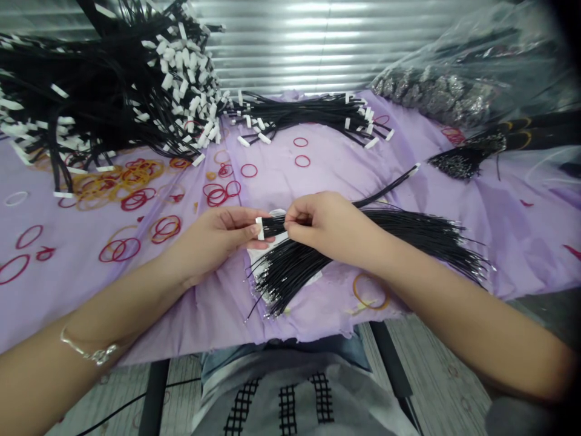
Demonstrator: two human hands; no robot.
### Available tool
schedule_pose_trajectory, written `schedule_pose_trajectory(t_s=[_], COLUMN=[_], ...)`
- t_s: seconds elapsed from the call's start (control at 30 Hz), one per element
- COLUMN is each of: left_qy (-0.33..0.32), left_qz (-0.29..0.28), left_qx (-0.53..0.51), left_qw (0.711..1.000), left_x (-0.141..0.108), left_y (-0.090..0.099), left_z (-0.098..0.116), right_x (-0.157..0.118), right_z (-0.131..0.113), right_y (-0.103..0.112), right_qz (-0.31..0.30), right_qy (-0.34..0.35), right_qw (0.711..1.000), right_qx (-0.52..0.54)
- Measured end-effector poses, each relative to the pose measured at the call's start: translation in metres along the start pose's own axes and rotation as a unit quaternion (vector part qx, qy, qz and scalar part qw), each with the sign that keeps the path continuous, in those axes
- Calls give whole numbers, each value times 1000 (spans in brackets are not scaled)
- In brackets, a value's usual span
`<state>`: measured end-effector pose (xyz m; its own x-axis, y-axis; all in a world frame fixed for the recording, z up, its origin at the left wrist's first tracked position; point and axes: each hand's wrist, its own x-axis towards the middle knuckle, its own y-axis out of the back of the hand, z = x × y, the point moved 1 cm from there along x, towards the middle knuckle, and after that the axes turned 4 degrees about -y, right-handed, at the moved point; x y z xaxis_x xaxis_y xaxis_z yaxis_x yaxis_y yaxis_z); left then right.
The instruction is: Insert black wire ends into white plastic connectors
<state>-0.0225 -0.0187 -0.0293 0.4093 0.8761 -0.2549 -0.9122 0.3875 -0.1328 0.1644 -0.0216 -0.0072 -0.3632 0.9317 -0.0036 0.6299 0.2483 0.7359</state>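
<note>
One white connector (pixel 260 229) at the centre of the frame, grasped between thumb and fingers of the left hand (pixel 224 236). Black wires (pixel 273 226) out of its right side, pinched by the right hand (pixel 320 224), how many impossible to tell. Loose wire bundle (pixel 295 269) just below; cable heap (pixel 109 91) upper left.

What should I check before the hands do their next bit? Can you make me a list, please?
1. Left hand holding the white connector: ok.
2. Right hand fingers pinched at the black wires beside the connector: ok.
3. Every wire pushed fully in: cannot tell, too small to see.
4. Loose wire pile close to the hands: ok.
5. Pile's ends all neat and even: not ok, some stick out.
</note>
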Motion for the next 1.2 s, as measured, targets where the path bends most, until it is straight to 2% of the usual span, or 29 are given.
schedule_pose_trajectory(t_s=[0.2, 0.67, 0.87, 1.07, 1.2], left_qy=[-8, 1, 12, 13, 5], left_qz=[-14, 16, 19, 28, 9], left_qx=[7, -14, -12, -3, -1], left_qw=[1000, 1000, 1000, 1000, 1000], left_x=[-1, 1, 1, 0, -1], left_y=[1, 0, -1, -3, -3], left_z=[0, -2, -1, 0, 1], right_x=[0, 3, 3, 6, 4], right_z=[2, 0, 0, 0, -1], right_y=[-1, -6, -12, -17, -16], right_qz=[-7, -8, -10, -2, -7], right_qy=[-14, -4, 28, 27, 52], right_qw=[1000, 1000, 999, 998, 997], right_qx=[11, -6, -27, -52, -57])
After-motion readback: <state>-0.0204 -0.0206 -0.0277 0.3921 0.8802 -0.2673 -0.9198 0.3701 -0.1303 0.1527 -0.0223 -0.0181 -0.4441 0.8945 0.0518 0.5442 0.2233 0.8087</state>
